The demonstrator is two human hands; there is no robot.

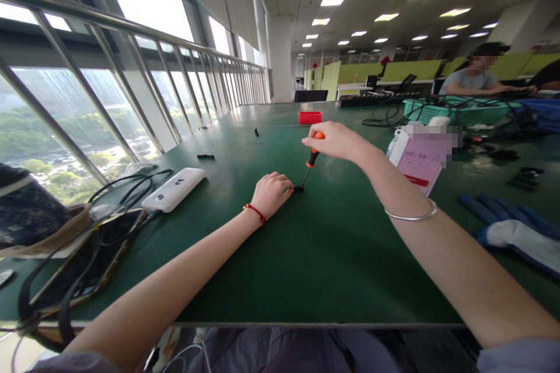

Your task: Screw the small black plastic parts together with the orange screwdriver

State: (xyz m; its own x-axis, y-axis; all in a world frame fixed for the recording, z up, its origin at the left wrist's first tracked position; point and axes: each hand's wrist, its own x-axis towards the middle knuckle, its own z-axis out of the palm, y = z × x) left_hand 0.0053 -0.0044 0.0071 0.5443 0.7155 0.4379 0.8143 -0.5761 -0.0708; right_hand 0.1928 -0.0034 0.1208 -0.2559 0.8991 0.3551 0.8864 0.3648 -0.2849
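Note:
My right hand [335, 139] grips the orange and black handle of a screwdriver [312, 157] from above. The screwdriver leans slightly, and its metal shaft runs down to a small black part [298, 187] on the green table [280, 256]. With fingers closed on the left end of that part, my left hand [272, 193] rests on the tabletop. Whether the tip sits in a screw is too small to make out. Beyond the hands stands a red box [310, 118]. Two more small black pieces, one nearer [205, 156] and one farther [256, 132], lie to the left.
A white power bank [174, 189], cables and a phone [94, 262] lie at the left, by a dark bag [30, 210]. At the right are a propped device with a pink screen [422, 157], blue-white gloves [520, 236] and a teal basket [459, 112]. A person [476, 76] sits behind.

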